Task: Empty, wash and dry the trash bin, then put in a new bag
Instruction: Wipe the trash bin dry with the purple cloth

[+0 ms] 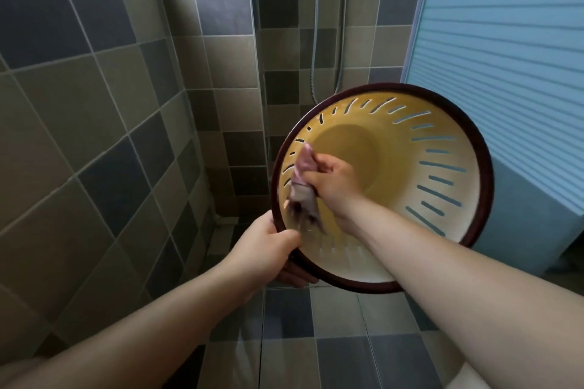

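Observation:
A round cream-yellow trash bin [442, 148] with slotted walls and a dark brown rim is held up in the air, tilted so its mouth faces me. My left hand [268, 246] grips the rim at its lower left. My right hand [331, 180] is inside the bin and holds a bunched purplish-grey cloth [301, 189] against the left inner wall. The cloth is blurred. No bag is in the bin.
Grey and beige tiled walls [94, 104] close in on the left and ahead. A shower hose [316, 25] hangs in the far corner. A blue ribbed panel [505, 41] stands on the right. The tiled floor [316, 341] lies below.

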